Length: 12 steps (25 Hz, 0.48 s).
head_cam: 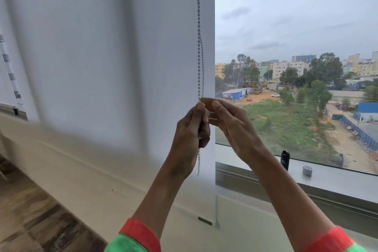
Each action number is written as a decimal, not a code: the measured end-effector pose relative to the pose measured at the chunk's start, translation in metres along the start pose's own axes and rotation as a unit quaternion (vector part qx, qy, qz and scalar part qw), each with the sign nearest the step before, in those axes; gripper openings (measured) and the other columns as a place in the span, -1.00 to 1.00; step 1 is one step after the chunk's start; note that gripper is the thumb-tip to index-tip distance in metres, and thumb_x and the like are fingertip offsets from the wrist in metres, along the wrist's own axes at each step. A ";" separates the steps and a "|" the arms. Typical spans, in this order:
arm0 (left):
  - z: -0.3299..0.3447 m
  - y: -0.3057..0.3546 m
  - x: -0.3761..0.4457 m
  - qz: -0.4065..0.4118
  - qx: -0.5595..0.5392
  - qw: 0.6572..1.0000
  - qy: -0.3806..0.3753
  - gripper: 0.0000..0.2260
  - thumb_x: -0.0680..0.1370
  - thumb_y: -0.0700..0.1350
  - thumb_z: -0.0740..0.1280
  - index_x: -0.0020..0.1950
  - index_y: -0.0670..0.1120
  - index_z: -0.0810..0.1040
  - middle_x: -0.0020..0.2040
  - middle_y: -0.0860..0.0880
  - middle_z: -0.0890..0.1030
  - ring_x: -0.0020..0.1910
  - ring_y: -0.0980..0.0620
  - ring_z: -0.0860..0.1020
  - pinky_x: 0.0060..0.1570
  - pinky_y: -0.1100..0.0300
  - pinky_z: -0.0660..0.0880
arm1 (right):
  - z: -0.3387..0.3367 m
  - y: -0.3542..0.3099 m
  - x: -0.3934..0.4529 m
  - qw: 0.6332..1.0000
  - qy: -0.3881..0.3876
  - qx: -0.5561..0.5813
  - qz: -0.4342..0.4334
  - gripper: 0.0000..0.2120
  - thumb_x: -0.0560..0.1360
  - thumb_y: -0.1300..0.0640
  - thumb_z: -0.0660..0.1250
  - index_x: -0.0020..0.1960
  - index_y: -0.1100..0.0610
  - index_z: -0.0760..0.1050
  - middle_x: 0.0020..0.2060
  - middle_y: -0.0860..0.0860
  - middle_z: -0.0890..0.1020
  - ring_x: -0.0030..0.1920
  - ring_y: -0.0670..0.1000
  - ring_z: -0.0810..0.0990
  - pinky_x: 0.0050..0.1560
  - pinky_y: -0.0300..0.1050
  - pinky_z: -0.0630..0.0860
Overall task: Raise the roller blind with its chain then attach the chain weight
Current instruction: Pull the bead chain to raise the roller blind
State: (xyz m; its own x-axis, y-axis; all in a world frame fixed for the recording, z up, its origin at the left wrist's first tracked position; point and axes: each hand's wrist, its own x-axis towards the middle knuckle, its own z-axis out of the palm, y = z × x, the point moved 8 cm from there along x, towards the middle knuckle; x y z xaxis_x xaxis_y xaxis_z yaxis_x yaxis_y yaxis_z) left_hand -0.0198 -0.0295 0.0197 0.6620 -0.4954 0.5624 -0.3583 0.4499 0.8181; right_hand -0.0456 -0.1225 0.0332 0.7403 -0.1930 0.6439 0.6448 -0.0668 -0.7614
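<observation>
A white roller blind (pixel 106 47) hangs down over the left part of the window. Its grey bead chain (pixel 199 47) runs down in front of the blind's right edge. My left hand (pixel 191 129) is closed around the chain, and the chain's end dangles below the fist. My right hand (pixel 231 125) pinches the chain just above the left hand with thumb and fingertips. A small grey chain weight (pixel 307 170) lies on the window sill (pixel 337 182) to the right, apart from both hands.
A black cylindrical object (pixel 285 159) stands on the sill next to the weight. The uncovered pane (pixel 296 47) shows sky and buildings. A second blind's bottom bar (pixel 12 109) is at the far left. Wood-pattern floor lies below left.
</observation>
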 end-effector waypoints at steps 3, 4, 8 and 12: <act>0.009 -0.029 -0.020 -0.030 0.022 0.999 -0.014 -0.69 0.61 0.03 0.09 -0.23 -0.13 0.38 -0.49 0.00 0.31 -0.54 0.11 0.23 -0.50 0.29 0.22 | 0.016 -0.042 0.024 0.999 -0.023 0.036 -0.023 -0.71 0.61 0.19 0.07 0.16 0.26 0.50 -0.06 0.19 0.65 -0.08 0.12 0.65 0.05 0.02 0.58; 0.009 -0.034 -0.025 -0.030 0.036 0.999 -0.014 -0.68 0.61 0.03 0.08 -0.23 -0.14 0.38 -0.49 -0.01 0.32 -0.53 0.11 0.24 -0.51 0.30 0.23 | 0.021 -0.050 0.029 0.998 -0.029 0.043 -0.025 -0.72 0.62 0.19 0.07 0.15 0.26 0.51 -0.10 0.16 0.66 -0.16 0.09 0.66 -0.04 -0.03 0.61; 0.006 -0.034 -0.024 -0.017 0.086 0.996 -0.014 -0.67 0.61 0.03 0.08 -0.27 -0.13 0.36 -0.49 0.02 0.32 -0.50 0.10 0.24 -0.48 0.30 0.23 | 0.019 -0.054 0.032 0.997 0.032 0.042 -0.061 -0.79 0.60 0.22 0.13 -0.01 0.20 0.55 -0.44 0.00 0.52 -0.52 -0.12 0.37 -0.45 -0.28 0.31; 0.007 -0.041 -0.025 -0.038 0.102 0.994 -0.032 -0.67 0.61 0.03 0.09 -0.23 -0.10 0.45 -0.48 0.05 0.39 -0.48 0.12 0.29 -0.45 0.30 0.27 | 0.012 -0.046 0.019 0.992 0.072 0.039 -0.097 -0.79 0.59 0.23 0.15 -0.10 0.15 0.55 -0.51 -0.05 0.41 -0.52 -0.15 0.29 -0.50 -0.34 0.20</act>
State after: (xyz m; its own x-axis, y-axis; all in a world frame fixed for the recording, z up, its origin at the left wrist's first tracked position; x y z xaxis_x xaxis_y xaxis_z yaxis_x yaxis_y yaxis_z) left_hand -0.0264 -0.0407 -0.0276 0.6521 -0.5710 0.4987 -0.4382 0.2529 0.8626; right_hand -0.0586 -0.1113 0.0812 0.5697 -0.3215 0.7564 0.7894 -0.0418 -0.6124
